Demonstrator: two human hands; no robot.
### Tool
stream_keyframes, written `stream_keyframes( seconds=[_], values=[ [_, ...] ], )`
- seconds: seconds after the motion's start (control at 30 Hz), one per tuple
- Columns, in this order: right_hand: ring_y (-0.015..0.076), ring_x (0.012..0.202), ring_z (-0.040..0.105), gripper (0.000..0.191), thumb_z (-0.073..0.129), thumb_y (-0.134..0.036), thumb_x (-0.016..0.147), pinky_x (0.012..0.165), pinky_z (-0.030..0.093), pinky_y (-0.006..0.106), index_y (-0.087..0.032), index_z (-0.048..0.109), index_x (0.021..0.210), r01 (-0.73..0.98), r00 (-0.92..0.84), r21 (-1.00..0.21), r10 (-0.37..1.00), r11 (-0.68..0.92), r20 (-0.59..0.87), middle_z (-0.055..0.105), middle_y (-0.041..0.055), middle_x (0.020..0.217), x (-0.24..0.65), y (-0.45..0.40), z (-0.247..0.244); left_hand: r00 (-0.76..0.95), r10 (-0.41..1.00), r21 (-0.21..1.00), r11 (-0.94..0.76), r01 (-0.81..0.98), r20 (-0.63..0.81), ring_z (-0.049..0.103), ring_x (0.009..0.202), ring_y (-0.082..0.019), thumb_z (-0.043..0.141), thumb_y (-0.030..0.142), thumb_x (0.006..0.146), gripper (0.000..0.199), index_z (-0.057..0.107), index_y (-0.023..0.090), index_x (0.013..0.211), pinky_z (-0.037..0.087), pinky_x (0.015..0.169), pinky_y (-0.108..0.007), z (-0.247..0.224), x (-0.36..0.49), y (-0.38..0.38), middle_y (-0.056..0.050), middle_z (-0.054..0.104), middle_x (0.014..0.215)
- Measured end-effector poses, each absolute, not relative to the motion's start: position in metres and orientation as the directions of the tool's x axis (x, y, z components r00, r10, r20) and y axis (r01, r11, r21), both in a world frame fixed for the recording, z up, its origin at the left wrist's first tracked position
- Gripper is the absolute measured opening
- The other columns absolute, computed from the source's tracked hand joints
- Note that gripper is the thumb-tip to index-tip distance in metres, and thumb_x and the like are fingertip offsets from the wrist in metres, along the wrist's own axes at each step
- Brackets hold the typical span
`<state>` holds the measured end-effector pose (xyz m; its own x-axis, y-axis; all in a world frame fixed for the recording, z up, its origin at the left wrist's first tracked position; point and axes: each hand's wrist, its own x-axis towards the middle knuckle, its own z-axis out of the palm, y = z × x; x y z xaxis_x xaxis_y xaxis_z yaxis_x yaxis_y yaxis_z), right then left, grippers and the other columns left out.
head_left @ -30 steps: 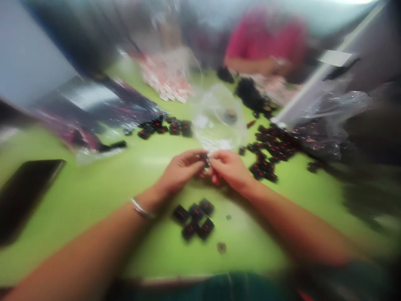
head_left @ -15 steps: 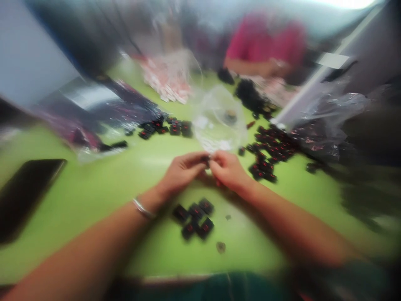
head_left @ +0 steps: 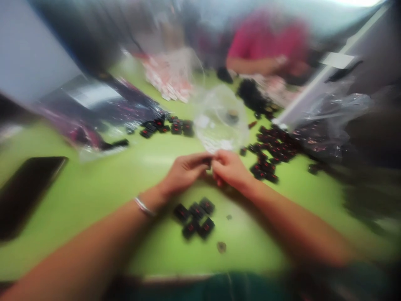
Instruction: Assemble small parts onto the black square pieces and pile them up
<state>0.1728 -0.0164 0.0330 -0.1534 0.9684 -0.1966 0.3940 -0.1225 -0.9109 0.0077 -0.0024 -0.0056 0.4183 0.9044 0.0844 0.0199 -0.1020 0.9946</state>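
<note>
Over the green table (head_left: 103,200) my two hands meet just in front of a clear plastic bag or dish (head_left: 221,125) with small white pieces in it. My left hand (head_left: 188,169) is closed, thumb and fingers pinching a small dark part (head_left: 208,162), mostly hidden. Against it, the closed fingers of my right hand (head_left: 228,167) touch the same spot; what they grip is covered. Between my forearms lie several small black blocks with red marks (head_left: 196,212). Beside them is a small grey-brown piece (head_left: 221,247).
A pile of black-and-red blocks (head_left: 275,144) lies right of my hands, a smaller group (head_left: 175,125) beyond to the left. Plastic-wrapped goods (head_left: 103,100) and a dark phone-like slab (head_left: 29,192) are at left. Across the table sits a person in a pink top (head_left: 266,42).
The view has shifted very slightly. My hands stay pressed together, and the dark part between them is now more covered by my right fingers.
</note>
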Motion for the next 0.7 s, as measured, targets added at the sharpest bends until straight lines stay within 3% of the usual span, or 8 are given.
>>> stream_keyframes(
  seconds=[0.1, 0.33, 0.57, 0.7],
  values=[
    [0.0073, 0.029, 0.049, 0.012, 0.05, -0.013, 0.074, 0.029, 0.035, 0.014, -0.019, 0.044, 0.065, 0.409, -0.135, -0.908, 0.977, -0.094, -0.162, 0.052, -0.0082, 0.042, 0.1717, -0.0179, 0.0335, 0.399, 0.914, 0.996, -0.084, 0.002, 0.077, 0.066, 0.075, -0.016, 0.066, 0.023, 0.078, 0.037, 0.068, 0.017, 0.114, 0.055, 0.077, -0.031, -0.0052, 0.0077, -0.0025, -0.006, 0.073, 0.094],
    [0.0083, 0.036, 0.055, 0.014, 0.051, -0.029, 0.082, 0.036, 0.043, 0.016, -0.018, 0.049, 0.072, 0.239, -0.185, -0.961, 0.966, -0.137, -0.183, 0.06, -0.0043, 0.051, 0.1709, -0.0203, 0.0364, 0.463, 0.886, 0.971, 0.134, -0.197, -0.028, 0.063, 0.062, -0.012, 0.068, 0.025, 0.077, 0.044, 0.061, 0.014, 0.119, 0.054, 0.067, -0.027, -0.0025, 0.0056, 0.0026, -0.004, 0.071, 0.078],
    [0.0071, 0.03, 0.045, 0.015, 0.049, -0.014, 0.075, 0.034, 0.033, 0.017, -0.02, 0.043, 0.062, 0.49, -0.16, -0.871, 0.979, -0.035, -0.13, 0.049, -0.0086, 0.04, 0.1718, -0.0169, 0.0352, 0.425, 0.903, 0.998, -0.059, -0.026, 0.064, 0.066, 0.074, -0.016, 0.065, 0.024, 0.078, 0.035, 0.068, 0.018, 0.112, 0.054, 0.075, -0.031, -0.0057, 0.0061, -0.0006, -0.005, 0.072, 0.084],
    [0.0077, 0.037, 0.046, 0.015, 0.05, -0.02, 0.079, 0.041, 0.035, 0.02, -0.02, 0.046, 0.065, 0.534, -0.124, -0.843, 0.992, 0.07, 0.005, 0.049, -0.0066, 0.047, 0.1713, -0.0184, 0.0321, 0.401, 0.912, 0.996, -0.082, -0.035, 0.089, 0.065, 0.077, -0.017, 0.065, 0.025, 0.078, 0.036, 0.066, 0.015, 0.113, 0.053, 0.077, -0.031, -0.0043, 0.0082, -0.0002, -0.006, 0.071, 0.086]
  ],
)
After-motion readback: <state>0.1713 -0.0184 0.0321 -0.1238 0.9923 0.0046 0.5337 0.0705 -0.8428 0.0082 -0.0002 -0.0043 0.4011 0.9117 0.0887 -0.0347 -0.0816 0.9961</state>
